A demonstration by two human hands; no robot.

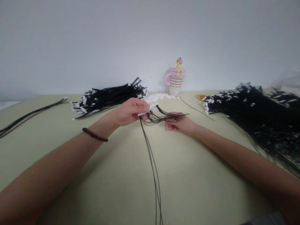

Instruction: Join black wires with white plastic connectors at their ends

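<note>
My left hand (pixel 131 111) pinches a white strip-like connector (pixel 154 106) above the middle of the table. Several thin black wires (pixel 152 159) come out of it. Some hang from its near end toward the table's front edge, while the others curve right in a loose bundle. Around that bundle my right hand (pixel 180 124) is closed, its fingers curled and partly hidden by the wires. The wire ends poke out just past this hand.
Black cables with white connectors lie in a pile (pixel 105 98) at back left and a larger one (pixel 264 118) at right. Small white pieces (pixel 161 97) lie before a striped mug (pixel 175 82). A few cables (pixel 35 111) lie far left; a single wire (pixel 197 109) lies right of centre.
</note>
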